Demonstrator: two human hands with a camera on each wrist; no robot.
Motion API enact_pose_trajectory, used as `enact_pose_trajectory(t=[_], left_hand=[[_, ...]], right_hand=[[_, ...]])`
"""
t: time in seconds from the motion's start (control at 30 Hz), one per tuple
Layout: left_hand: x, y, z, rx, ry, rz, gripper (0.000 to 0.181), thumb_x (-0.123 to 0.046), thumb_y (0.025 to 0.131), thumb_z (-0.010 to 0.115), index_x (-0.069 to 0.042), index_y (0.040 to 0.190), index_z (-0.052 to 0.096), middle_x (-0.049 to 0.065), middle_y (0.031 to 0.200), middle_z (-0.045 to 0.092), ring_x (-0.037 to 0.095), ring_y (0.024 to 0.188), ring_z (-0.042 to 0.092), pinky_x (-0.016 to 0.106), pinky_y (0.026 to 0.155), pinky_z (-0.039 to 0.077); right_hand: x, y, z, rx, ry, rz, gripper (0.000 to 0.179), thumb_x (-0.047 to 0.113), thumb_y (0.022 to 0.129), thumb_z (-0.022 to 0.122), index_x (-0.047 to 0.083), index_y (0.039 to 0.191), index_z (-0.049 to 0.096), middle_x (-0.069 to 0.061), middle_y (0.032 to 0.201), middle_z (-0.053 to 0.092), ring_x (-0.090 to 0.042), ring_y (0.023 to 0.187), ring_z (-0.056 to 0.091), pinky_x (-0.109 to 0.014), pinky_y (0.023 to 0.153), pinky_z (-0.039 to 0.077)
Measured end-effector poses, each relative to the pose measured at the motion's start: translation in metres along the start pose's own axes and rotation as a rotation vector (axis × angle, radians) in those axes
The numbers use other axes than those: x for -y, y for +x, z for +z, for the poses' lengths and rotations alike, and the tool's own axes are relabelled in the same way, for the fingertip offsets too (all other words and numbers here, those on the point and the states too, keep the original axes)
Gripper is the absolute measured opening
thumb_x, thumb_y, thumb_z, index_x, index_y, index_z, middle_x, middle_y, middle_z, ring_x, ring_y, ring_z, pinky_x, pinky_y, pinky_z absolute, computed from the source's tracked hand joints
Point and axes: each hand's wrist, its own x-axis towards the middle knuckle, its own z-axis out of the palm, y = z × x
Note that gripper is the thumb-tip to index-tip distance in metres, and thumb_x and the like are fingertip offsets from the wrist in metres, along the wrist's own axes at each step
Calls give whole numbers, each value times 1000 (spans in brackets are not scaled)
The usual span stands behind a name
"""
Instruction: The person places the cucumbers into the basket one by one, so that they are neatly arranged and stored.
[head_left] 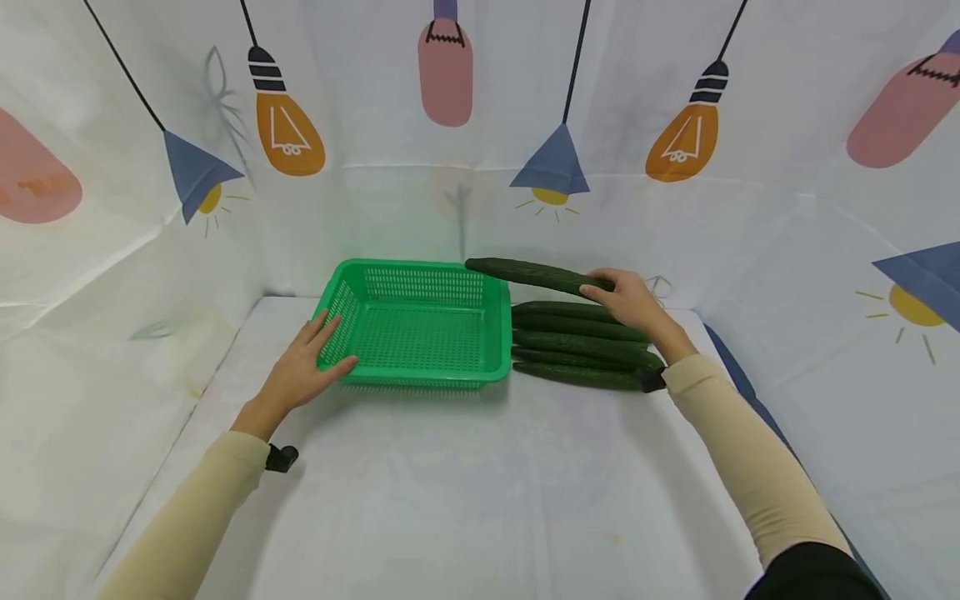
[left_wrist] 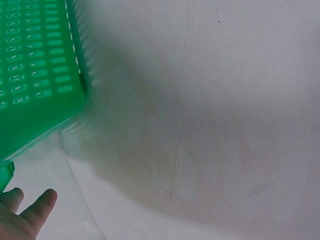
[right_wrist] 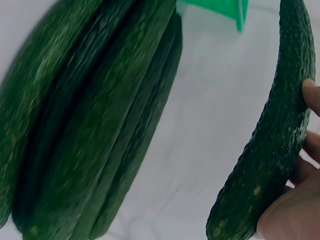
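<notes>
One long dark green cucumber [head_left: 536, 273] is raised off the table, gripped near its right end by my right hand [head_left: 633, 302]. Its left tip hangs over the right rim of a green plastic basket [head_left: 420, 377]. In the right wrist view, thumb and fingers pinch the held cucumber [right_wrist: 272, 130] from the side. Several more cucumbers [head_left: 585, 342] lie side by side on the table, just right of the basket and below the held one. My left hand [head_left: 300, 371] is at the basket's left rim with fingers spread. The basket has nothing in it.
A white cloth covers the table [head_left: 480, 483]. Behind and at both sides hangs a white printed sheet [head_left: 375, 208] with lamp and bulb drawings. A dark blue strip [head_left: 738, 375] runs along the table's right edge.
</notes>
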Motion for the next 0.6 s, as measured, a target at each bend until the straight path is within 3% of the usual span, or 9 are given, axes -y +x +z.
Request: enact_pose_trajectory(t=[0.13,0.33,0.6], left_hand=[[0,0,1,3,-1,-2,89,-57,98,60,-16,166,22,14,174,11,52,155,12,77,112,23],[1,-1,1,1,4,-1,88,-57,97,60,-15,166,23,16,173,12,53,155,12,76,113,23],[1,0,1,-3,4,-3,87,-58,97,60,-17,166,24,14,174,11,55,154,15,77,112,23]], right_hand=[[21,2,12,-7,-15,-28,54,36,107,57,0,147,53,-25,147,55,-40,105,62,-57,99,48],[51,4,32,-5,-47,-84,49,32,105,61,-1,142,58,-23,145,58,-39,119,62,-57,105,47],[80,5,60,-23,-98,-128,48,32,104,63,-1,139,62,-23,139,63,-40,122,63,-57,105,48]])
